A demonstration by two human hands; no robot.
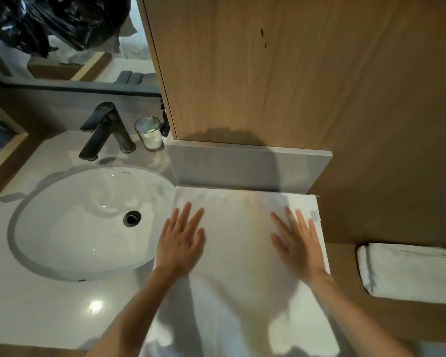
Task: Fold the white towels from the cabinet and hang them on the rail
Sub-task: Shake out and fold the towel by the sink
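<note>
Sink (62, 228) is set into the worktop (36, 305) at left, with the tap (103, 130) and a glass (150, 134) behind it.

Left hand (180, 240) lies palm down on the left part of the towel (240, 253). Its fingers are straight and spread, and the forearm reaches in from below.

The towel is spread on the worktop right of the sink. Its far edge is against the grey upstand under the cabinet (268, 73), and its near end hangs over the front.

Right hand (298, 243) lies palm down on the towel's right part, fingers straight and fanned, just beside the label (315, 216).

Folded towel (410, 274) sits well to the right. Its support is not visible, and no rail can be confirmed.

Assessment: the step in hand is smoothing the towel flat before a fold. The next move calls for both hands to pinch an edge and carry it across, keeping the edges aligned.
</note>
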